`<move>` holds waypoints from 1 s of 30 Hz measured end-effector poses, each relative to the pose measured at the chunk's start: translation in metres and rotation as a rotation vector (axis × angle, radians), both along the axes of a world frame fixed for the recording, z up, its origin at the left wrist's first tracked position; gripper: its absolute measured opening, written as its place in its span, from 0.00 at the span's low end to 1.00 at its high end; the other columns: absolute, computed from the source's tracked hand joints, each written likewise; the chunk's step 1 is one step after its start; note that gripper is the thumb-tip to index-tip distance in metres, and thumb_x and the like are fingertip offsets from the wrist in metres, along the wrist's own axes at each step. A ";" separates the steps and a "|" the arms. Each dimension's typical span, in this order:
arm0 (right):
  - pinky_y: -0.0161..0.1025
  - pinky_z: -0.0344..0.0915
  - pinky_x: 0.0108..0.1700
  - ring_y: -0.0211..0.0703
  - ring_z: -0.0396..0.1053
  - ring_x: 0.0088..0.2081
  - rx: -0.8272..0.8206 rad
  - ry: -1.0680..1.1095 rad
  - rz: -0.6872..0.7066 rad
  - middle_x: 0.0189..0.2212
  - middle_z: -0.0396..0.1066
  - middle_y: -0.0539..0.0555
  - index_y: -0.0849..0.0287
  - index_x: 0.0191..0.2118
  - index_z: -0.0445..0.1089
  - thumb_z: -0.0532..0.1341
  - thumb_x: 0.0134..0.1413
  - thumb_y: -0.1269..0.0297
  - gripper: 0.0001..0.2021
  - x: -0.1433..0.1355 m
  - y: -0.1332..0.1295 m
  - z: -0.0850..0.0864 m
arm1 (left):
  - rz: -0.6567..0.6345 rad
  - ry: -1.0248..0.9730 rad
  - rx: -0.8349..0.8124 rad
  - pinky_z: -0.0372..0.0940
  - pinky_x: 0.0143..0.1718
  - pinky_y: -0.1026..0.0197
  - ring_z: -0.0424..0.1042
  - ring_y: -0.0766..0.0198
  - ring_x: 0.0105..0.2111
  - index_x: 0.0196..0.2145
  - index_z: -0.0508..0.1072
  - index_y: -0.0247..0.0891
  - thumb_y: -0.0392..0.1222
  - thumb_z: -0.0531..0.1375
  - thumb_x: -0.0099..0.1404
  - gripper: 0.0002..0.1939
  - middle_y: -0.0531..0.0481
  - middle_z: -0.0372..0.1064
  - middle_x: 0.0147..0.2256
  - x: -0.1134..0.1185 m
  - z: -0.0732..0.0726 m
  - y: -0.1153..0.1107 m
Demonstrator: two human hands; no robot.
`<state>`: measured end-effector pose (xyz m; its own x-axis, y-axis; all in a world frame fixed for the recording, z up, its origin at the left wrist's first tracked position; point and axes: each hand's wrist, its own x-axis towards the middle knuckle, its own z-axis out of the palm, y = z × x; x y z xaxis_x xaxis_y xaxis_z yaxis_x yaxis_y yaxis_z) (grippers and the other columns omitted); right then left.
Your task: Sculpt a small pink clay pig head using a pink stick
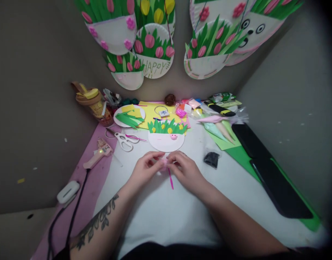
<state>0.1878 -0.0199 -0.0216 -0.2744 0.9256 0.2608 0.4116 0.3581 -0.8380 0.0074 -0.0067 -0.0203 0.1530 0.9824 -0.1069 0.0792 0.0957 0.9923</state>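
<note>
Head view: left hand [147,165] and right hand [183,165] both clamped by the fingertips on a small pink piece [164,164], just nearside of the decorated paper plate [164,143]; magenta stick [171,182] beneath.

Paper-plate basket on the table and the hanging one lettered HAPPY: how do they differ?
The table basket lies on the white surface, while the HAPPY basket hangs by the wall. The table basket has yellow flowers; the HAPPY basket has pink tulips. The table basket's front bears a pink face-like piece; the HAPPY basket's bears handwriting. Both have green paper grass above a white front.
</note>
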 end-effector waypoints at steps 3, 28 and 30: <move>0.40 0.66 0.41 0.42 0.68 0.39 0.041 0.004 -0.009 0.35 0.70 0.52 0.54 0.36 0.67 0.56 0.57 0.72 0.06 -0.002 -0.003 -0.001 | 0.038 0.054 0.053 0.62 0.35 0.63 0.71 0.62 0.34 0.35 0.81 0.40 0.44 0.65 0.56 0.10 0.47 0.75 0.35 0.000 0.000 -0.001; 0.38 0.65 0.37 0.41 0.68 0.34 0.076 0.043 -0.076 0.31 0.71 0.52 0.55 0.34 0.69 0.57 0.56 0.69 0.04 -0.006 -0.003 0.003 | 0.045 0.371 0.359 0.57 0.31 0.63 0.66 0.64 0.30 0.27 0.71 0.40 0.39 0.57 0.63 0.08 0.52 0.68 0.27 -0.005 0.013 -0.013; 0.38 0.63 0.36 0.41 0.67 0.33 0.103 0.032 -0.107 0.28 0.69 0.51 0.55 0.29 0.67 0.56 0.56 0.71 0.07 -0.007 -0.003 0.003 | 0.047 0.352 0.372 0.57 0.30 0.64 0.67 0.64 0.30 0.28 0.72 0.40 0.39 0.58 0.63 0.06 0.52 0.70 0.29 -0.004 0.013 -0.014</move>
<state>0.1811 -0.0224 -0.0190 -0.1660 0.9169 0.3631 0.4254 0.3987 -0.8124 0.0038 -0.0208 -0.0073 0.1250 0.9687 0.2143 0.4184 -0.2473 0.8739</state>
